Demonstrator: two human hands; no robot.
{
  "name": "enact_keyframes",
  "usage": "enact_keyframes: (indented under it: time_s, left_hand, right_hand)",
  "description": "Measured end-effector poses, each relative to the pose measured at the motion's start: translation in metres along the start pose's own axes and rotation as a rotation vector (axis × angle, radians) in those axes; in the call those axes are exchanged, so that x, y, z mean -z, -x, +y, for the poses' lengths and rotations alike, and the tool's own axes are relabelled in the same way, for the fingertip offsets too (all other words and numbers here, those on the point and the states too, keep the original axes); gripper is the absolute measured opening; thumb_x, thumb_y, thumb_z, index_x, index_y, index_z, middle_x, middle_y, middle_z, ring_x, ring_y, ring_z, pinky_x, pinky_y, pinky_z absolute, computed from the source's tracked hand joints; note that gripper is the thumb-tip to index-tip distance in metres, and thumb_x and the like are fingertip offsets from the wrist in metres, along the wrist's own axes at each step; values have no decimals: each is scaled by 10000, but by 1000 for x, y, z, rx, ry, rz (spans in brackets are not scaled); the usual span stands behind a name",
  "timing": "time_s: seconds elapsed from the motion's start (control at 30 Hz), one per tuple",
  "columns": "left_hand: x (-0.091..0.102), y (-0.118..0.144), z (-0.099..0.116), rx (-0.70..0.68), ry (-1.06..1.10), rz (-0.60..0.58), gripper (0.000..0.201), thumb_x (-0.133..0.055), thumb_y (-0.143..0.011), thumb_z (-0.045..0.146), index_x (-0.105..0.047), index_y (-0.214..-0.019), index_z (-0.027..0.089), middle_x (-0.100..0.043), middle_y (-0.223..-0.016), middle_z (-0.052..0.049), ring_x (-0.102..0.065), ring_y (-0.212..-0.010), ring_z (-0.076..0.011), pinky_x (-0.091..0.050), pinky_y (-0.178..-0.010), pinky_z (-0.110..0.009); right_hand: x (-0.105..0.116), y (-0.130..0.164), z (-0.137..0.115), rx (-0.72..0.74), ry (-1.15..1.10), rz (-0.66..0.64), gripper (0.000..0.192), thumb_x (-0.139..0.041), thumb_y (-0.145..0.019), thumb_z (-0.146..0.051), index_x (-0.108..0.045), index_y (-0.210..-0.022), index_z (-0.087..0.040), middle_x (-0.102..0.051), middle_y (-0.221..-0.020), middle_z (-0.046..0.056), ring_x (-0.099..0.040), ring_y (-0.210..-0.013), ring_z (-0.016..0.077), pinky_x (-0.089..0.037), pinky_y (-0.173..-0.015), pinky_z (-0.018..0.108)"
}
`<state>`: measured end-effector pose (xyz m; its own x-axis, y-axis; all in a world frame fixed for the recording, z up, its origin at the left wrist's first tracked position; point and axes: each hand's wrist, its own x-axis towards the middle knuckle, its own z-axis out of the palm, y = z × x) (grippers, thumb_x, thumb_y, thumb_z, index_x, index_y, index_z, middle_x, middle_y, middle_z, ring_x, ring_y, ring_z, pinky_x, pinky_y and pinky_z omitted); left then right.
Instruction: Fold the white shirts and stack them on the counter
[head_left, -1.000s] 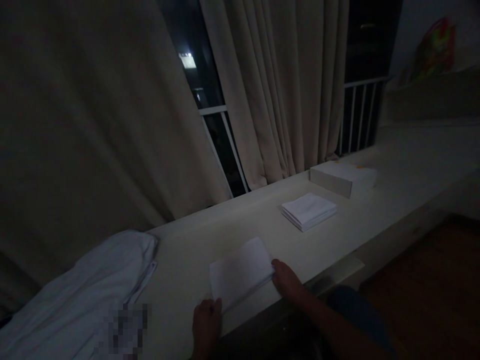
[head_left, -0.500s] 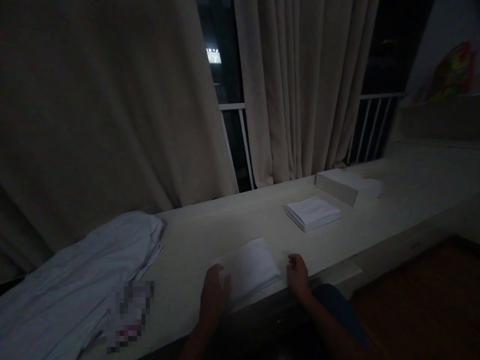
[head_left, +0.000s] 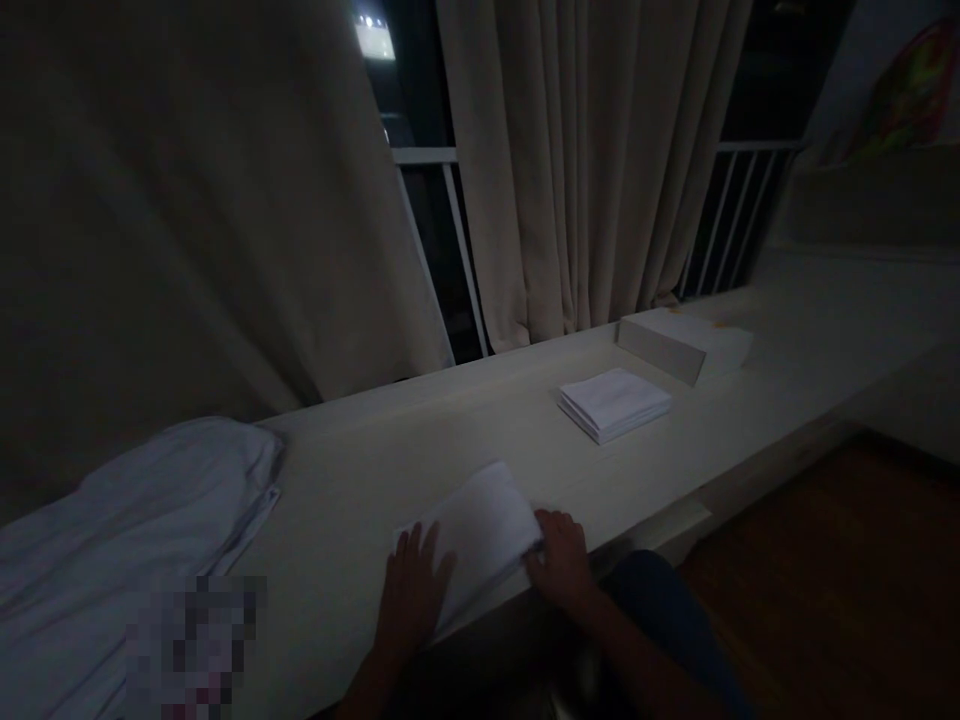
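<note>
Looking down at a pale ledge point(head_left: 420, 440) under a curtained window, pretty dim lighting so some detail is lost. Container-wise, the only candidate is a white box point(head_left: 684, 343) sitting far off to the right along the ledge, near the curtain point(head_left: 577, 180); its top looks shut or flat from here and I can't tell what, if anything, is inside. Just in front of it, a bit nearer to the person, lies a neat stack of folded white cloths point(head_left: 613, 403), apart from the box and not touching it. The thing being handled is a folded white cloth point(head_left: 480, 530) lying flat near the front edge of the ledge, well apart from that stack. It's a rough rectangle, and its long axis runs diagonally, from the near-left corner by the left hand point(head_left: 411, 590) up to the far-right corner pointing toward the stack. The left hand is spread flat, fingers apart, palm pressing down on the cloth's near-left end, so it's resting on it rather than gripping. The right hand point(head_left: 559, 558) sits at the cloth's right edge with fingers curled at the fabric; whether it's actually pinching the edge or just touching it, can't tell in this light. Off to the left, a big rumpled white sheet point(head_left: 142, 520) is heaped on the ledge.
</note>
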<state>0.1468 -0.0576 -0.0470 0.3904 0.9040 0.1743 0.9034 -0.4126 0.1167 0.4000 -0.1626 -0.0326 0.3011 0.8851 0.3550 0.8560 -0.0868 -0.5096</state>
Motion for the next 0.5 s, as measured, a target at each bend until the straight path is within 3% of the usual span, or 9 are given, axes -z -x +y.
enact_keyframes:
  time_s: [0.2, 0.5]
  left_hand:
    - [-2, -4, 2, -8, 12, 36, 626, -269, -931, 540, -346, -1459, 212, -312, -1548, -128, -184, -1453, -322, -219, -1138, -527]
    - [-2, -3, 2, -3, -33, 11, 643, -261, -928, 541, -323, -1471, 203, -300, -1551, -138, -153, -1459, -328, -207, -1141, -506]
  right_hand:
    - [-6, -5, -12, -90, 82, -6, 332, -501, -853, -254, -539, -1174, -178, -597, -1051, 105, -497, -1007, 267, -316, -892, 377]
    - [0, -10, -1, -49, 225, -138, 551, -534, -828, -172, -436, -1368, -125, -614, -1037, 127, -532, -944, 258, -355, -850, 357]
